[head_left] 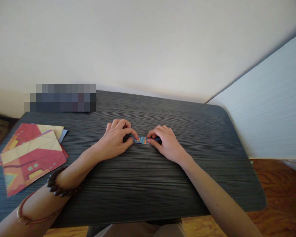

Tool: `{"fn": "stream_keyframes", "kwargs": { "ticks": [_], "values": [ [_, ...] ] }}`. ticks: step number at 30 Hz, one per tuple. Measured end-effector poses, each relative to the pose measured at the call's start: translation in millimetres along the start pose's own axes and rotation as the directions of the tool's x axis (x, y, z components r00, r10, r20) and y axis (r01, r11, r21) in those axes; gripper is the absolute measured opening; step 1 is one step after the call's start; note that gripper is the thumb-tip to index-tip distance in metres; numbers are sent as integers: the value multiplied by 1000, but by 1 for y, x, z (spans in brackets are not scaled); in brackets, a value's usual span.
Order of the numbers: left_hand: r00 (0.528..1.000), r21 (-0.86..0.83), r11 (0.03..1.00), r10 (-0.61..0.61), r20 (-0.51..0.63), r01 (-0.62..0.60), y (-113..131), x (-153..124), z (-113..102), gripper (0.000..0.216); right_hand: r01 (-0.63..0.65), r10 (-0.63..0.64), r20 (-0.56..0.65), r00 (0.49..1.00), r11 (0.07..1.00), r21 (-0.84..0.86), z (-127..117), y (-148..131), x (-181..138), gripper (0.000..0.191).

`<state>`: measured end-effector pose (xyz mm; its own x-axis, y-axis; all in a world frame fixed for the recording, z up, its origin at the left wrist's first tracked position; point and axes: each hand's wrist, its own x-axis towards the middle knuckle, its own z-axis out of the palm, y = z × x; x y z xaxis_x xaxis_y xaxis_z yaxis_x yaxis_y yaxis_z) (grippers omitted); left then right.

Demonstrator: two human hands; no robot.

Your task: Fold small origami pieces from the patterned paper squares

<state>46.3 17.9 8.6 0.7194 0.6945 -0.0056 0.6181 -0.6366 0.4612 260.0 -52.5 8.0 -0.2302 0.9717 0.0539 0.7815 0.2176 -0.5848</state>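
Observation:
A small folded strip of blue patterned paper (142, 140) lies on the dark striped table (148, 184), near its middle. My left hand (117, 136) pinches the strip's left end, fingers curled and pressed down on it. My right hand (165, 142) pinches the right end the same way, covering part of the paper. Both forearms rest on the table; the left wrist wears a dark bead bracelet and a thin red band.
A stack of colourful printed paper sheets (31, 154) lies at the table's left edge. A blurred dark object (61, 97) sits at the back left. A pale wall rises behind, a light panel (268, 108) stands at the right, and wooden floor shows below.

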Motion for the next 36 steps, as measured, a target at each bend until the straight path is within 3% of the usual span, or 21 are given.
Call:
{"fn": "stream_keyframes", "kwargs": {
  "ticks": [17,22,27,31,36],
  "values": [
    [1000,-11,1000,-3,13,4,-3,2,0,30,13,-13,14,1000,1000,-12,0,0,1,12],
    [998,20,1000,21,-60,-20,5,-1,2,22,2,-2,8,1000,1000,-20,1,1,1,11],
    [992,39,999,-25,-128,30,18,-1,9,19,3,-5,-30,1000,998,-63,4,-3,0,10],
    [989,46,997,-59,-133,66,18,0,12,17,-7,0,-67,998,994,-112,6,-7,-2,12],
    [994,26,999,-34,-101,37,13,0,10,18,-15,14,-13,1000,998,-66,2,-6,-1,12]
  ]
}}
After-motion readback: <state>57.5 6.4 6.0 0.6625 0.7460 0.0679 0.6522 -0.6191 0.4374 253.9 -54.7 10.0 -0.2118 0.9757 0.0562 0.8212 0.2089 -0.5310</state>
